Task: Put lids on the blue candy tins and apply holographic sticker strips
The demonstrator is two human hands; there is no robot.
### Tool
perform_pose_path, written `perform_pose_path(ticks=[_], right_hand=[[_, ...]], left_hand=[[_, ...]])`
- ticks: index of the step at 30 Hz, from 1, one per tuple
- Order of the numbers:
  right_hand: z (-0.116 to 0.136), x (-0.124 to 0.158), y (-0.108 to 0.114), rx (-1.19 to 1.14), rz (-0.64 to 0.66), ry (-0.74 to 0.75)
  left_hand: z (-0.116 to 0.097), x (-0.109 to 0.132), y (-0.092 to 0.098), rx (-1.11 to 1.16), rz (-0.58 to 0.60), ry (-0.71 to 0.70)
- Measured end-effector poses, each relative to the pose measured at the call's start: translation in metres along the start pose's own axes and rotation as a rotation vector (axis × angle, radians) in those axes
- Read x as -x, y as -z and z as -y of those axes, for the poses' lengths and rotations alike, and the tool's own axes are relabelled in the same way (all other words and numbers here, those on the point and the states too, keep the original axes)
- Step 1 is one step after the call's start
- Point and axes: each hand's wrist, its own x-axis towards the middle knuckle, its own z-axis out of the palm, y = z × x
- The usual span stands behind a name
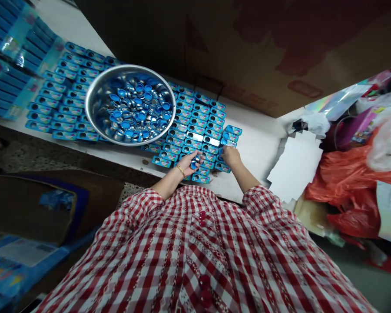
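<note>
The left hand (pixel 189 165) is half closed on a small blue-and-silver tin lid (pixel 194 162), its fingers hiding part of it. The right hand (pixel 230 155) rests on the blue tins (pixel 198 134), its grip hidden. The tins crowd the white desk (pixel 250 165) and disappear beneath a steel bowl (pixel 94 104) heaped with lids (pixel 137 108). Bare desk lies rightward, beside the hands.
</note>
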Motion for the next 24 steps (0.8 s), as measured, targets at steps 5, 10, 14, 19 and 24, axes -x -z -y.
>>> perform_pose_path(ticks=[5,10,14,19,24], right_hand=[[0.014,-0.007,0.004,0.103,0.116,-0.001],[0.011,-0.006,-0.001,0.093,0.063,0.019],[0.009,0.01,-0.002,-0.02,-0.001,0.02],[0.043,0.043,-0.003,-0.325,-0.193,0.398],[0.062,0.053,-0.009,-0.392,-0.12,0.47]], left_hand=[[-0.004,0.001,0.002,0.019,-0.028,-0.021],[-0.004,0.003,-0.002,0.043,-0.053,-0.019],[-0.001,0.004,-0.007,0.016,-0.089,-0.015],[0.008,0.0,-0.007,-0.021,-0.128,-0.026],[0.02,-0.002,-0.004,-0.067,-0.151,-0.032]])
